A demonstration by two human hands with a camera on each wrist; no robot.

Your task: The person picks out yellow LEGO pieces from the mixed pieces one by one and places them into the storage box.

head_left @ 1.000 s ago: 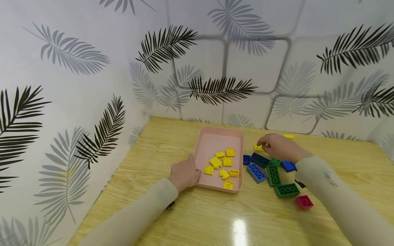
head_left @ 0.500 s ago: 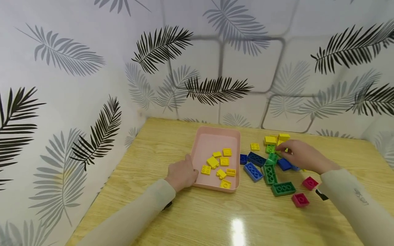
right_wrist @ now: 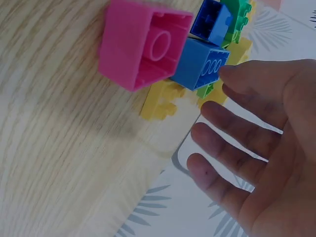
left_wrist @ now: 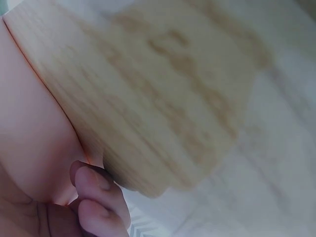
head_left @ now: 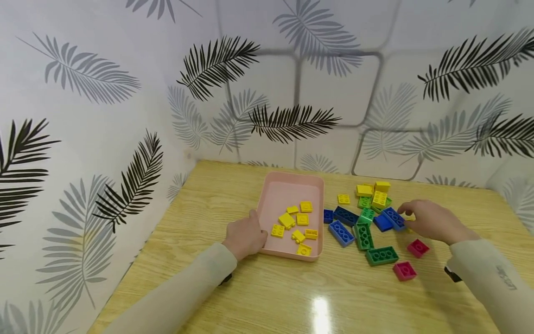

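My left hand (head_left: 245, 235) grips the near left side of a pink tray (head_left: 277, 192), its thumb along the rim. In the left wrist view, curled fingers (left_wrist: 98, 195) lie by the tray's wall. Several yellow bricks (head_left: 287, 220) are inside the tray. Over the right part of the brick pile is my right hand (head_left: 435, 221), holding nothing. Its fingers (right_wrist: 232, 148) are loosely spread in the right wrist view, the index tip close to a long blue brick (right_wrist: 197, 64). A yellow brick (head_left: 410, 223) is partly hidden beneath this hand.
Between tray and right hand lie blue (head_left: 341, 233), dark green (head_left: 382, 255) and light green bricks (head_left: 367, 215). More yellow bricks (head_left: 379, 198) are stacked at the back. Two pink-red bricks (head_left: 404, 271) sit nearer me. A patterned wall covering (head_left: 250, 69) borders the table (head_left: 233, 185).
From above the yellow bricks at the back, my right hand has moved right and toward me, uncovering yellow, green and blue bricks. My left hand stays at the tray.
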